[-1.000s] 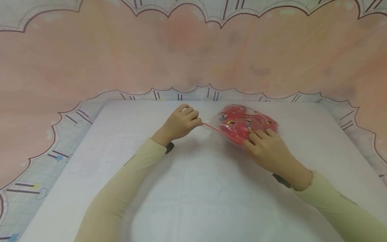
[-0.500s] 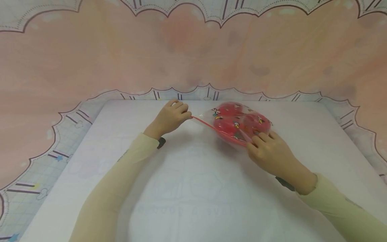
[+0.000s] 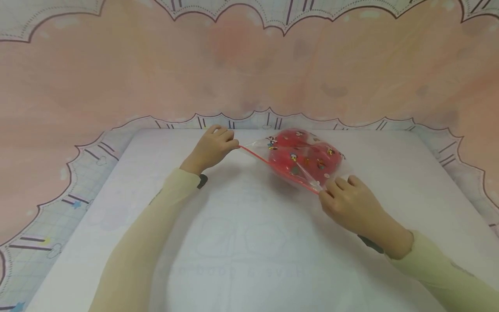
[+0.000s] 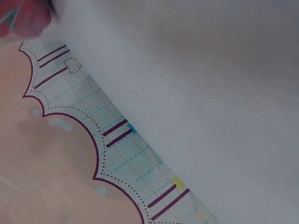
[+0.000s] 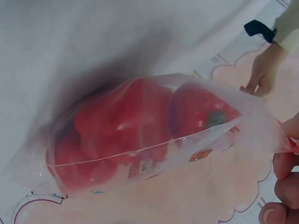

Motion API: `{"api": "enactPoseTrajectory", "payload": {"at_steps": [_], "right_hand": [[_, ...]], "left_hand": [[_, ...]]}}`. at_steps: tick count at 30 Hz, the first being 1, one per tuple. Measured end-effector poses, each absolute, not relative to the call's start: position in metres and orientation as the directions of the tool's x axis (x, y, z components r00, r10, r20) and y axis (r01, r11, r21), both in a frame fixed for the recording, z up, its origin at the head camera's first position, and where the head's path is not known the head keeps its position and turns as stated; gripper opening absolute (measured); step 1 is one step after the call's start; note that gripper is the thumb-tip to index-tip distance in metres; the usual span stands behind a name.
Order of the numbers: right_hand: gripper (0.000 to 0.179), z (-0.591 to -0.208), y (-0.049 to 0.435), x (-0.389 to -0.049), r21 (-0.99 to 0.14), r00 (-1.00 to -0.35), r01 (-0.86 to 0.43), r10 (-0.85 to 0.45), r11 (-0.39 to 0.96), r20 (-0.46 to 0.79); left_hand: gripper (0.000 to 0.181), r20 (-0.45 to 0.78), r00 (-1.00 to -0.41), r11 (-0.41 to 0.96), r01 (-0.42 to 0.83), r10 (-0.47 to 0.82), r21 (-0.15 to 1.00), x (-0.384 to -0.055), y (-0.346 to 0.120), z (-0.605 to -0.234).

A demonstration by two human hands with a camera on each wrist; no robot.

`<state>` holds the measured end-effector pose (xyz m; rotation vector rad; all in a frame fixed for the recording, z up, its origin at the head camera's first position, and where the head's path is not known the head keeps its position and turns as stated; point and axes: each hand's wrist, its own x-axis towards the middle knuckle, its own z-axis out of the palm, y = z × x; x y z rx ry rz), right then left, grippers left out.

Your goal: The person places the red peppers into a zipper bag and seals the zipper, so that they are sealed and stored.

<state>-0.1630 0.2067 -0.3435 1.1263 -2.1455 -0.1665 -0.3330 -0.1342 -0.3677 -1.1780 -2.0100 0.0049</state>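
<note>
A clear plastic zip bag [image 3: 308, 151] with small cartoon prints hangs above the far part of the table. Inside lie several rounded red things [image 5: 126, 116], smooth and shiny; one shows a green patch, and their kind is unclear. Along the near edge of the bag's mouth runs a red closure strip [image 3: 255, 155]. My left hand [image 3: 212, 147] pinches the strip's left end, while the fingers of my right hand [image 3: 352, 208] pinch its right end. The left wrist view catches only a corner of the red contents [image 4: 23, 18]; the left fingers are out of that view.
Beneath the bag stretches a white tabletop [image 3: 241, 242] with faint print. Behind and around it hangs a peach cloth [image 3: 163, 69] with a scalloped, striped border. A dark band [image 3: 202, 181] sits at the left wrist.
Both hands have drawn apart: the left moved left and away, the right slightly right and nearer. The bag shifted left, and its red strip is stretched longer between them.
</note>
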Motion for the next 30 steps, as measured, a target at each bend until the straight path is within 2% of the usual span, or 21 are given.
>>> {"api": "enactPoseTrajectory", "payload": {"at_steps": [5,11,13,15,19,21,24,30], "right_hand": [[0.048,-0.345,0.203,-0.163,0.413,-0.353,-0.674,-0.759,0.612,0.548],[0.046,-0.347,0.202,-0.169,0.396,-0.349,-0.669,-0.736,0.629,0.580],[0.044,-0.349,0.200,-0.170,0.396,-0.346,-0.673,-0.738,0.625,0.579],[0.037,-0.350,0.197,-0.171,0.395,-0.345,-0.679,-0.743,0.619,0.573],[0.018,-0.350,0.190,-0.170,0.396,-0.368,-0.677,-0.752,0.620,0.547],[0.020,-0.350,0.187,-0.170,0.393,-0.388,-0.676,-0.755,0.623,0.529],[0.026,-0.352,0.184,-0.171,0.397,-0.406,-0.673,-0.760,0.624,0.507],[0.038,-0.358,0.182,-0.179,0.417,-0.388,-0.679,-0.778,0.604,0.495]], "left_hand": [[0.021,0.603,-0.315,0.606,0.704,0.733,-0.370,-0.325,-0.131,-0.364],[0.022,0.521,-0.498,0.704,0.621,0.693,-0.345,-0.305,-0.121,-0.356],[0.020,0.503,-0.520,0.711,0.616,0.691,-0.340,-0.296,-0.116,-0.355],[0.019,0.493,-0.476,0.668,0.654,0.728,-0.355,-0.286,-0.110,-0.355],[0.014,0.469,-0.281,0.494,0.756,0.837,-0.429,-0.269,-0.095,-0.356],[0.012,0.445,-0.219,0.433,0.773,0.868,-0.463,-0.264,-0.091,-0.357],[0.011,0.419,-0.208,0.410,0.776,0.884,-0.480,-0.265,-0.090,-0.358],[0.013,0.425,-0.243,0.443,0.761,0.872,-0.473,-0.284,-0.104,-0.363]]}}
